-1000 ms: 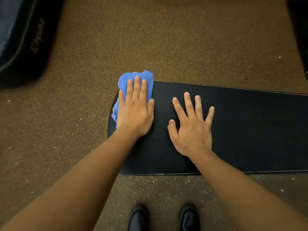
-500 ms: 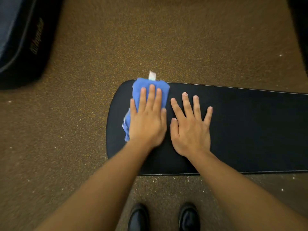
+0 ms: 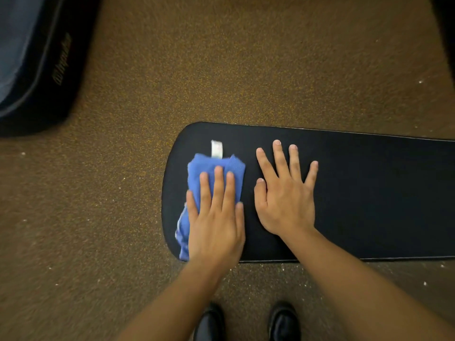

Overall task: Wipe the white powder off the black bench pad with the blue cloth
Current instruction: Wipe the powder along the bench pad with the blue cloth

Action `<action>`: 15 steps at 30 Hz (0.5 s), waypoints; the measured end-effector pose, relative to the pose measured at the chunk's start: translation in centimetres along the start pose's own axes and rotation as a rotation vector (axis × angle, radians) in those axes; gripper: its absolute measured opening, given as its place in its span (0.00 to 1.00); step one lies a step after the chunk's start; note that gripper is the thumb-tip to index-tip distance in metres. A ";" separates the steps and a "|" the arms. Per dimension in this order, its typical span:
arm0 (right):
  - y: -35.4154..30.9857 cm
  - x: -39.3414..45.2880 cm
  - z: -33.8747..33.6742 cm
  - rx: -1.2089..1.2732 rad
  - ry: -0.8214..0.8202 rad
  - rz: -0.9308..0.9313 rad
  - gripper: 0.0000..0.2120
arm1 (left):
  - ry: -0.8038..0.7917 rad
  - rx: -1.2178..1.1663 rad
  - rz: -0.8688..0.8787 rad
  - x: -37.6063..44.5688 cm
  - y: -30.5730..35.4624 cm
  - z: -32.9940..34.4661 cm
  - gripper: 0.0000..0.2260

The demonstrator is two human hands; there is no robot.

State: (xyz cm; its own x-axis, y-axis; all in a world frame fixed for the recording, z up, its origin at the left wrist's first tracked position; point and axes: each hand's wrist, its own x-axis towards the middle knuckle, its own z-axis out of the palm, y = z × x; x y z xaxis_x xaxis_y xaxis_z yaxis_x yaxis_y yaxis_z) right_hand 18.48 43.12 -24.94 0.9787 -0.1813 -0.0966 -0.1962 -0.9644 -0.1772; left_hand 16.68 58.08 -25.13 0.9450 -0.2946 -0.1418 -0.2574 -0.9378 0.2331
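Note:
The black bench pad (image 3: 369,193) runs from the middle of the view off to the right, its rounded end at the left. The blue cloth (image 3: 209,168), folded with a white tag sticking out at its far edge, lies on that rounded end. My left hand (image 3: 216,217) presses flat on the cloth with straight fingers, near the pad's front edge. My right hand (image 3: 285,193) lies flat on the bare pad just right of the cloth, fingers spread. I see no white powder on the pad's surface.
Brown speckled floor (image 3: 221,70) surrounds the pad, with white specks (image 3: 283,269) scattered along the pad's near edge. A dark padded piece of equipment (image 3: 37,70) sits at the upper left. My black shoes (image 3: 246,323) stand below the pad.
My left hand slid the cloth from the pad's far left corner to the right and then back toward the near edge. The right hand stayed flat on the pad.

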 end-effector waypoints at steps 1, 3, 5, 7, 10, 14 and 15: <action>0.0 0.0 0.0 0.003 0.001 0.000 0.28 | 0.005 0.012 0.029 2.1 -0.2 -0.3 0.26; 0.0 0.0 0.0 0.011 0.002 0.001 0.28 | 0.003 0.017 0.014 6.7 -1.4 -1.4 0.26; 0.0 0.0 0.0 0.017 0.006 0.003 0.28 | 0.001 -0.004 -0.082 10.2 -3.3 -2.6 0.25; 0.0 0.0 0.0 0.014 0.006 0.000 0.28 | 0.004 -0.044 -0.161 11.2 -5.0 -3.2 0.25; 0.1 0.0 0.1 0.005 0.006 0.001 0.28 | 0.062 -0.060 -0.202 7.4 -5.6 -2.4 0.25; 0.0 0.0 0.1 -0.003 0.004 0.005 0.28 | 0.076 -0.075 -0.244 -1.6 -3.8 -0.4 0.26; -0.1 0.0 0.1 -0.003 0.003 0.004 0.28 | 0.067 -0.063 -0.203 -3.3 -2.8 0.1 0.26</action>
State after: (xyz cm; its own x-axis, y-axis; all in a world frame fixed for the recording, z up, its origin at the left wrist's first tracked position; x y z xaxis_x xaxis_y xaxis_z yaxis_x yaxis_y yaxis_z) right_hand 18.54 43.19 -25.00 0.9781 -0.1856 -0.0945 -0.1999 -0.9642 -0.1743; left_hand 14.30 61.66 -25.43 0.9880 -0.0857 -0.1284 -0.0490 -0.9627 0.2661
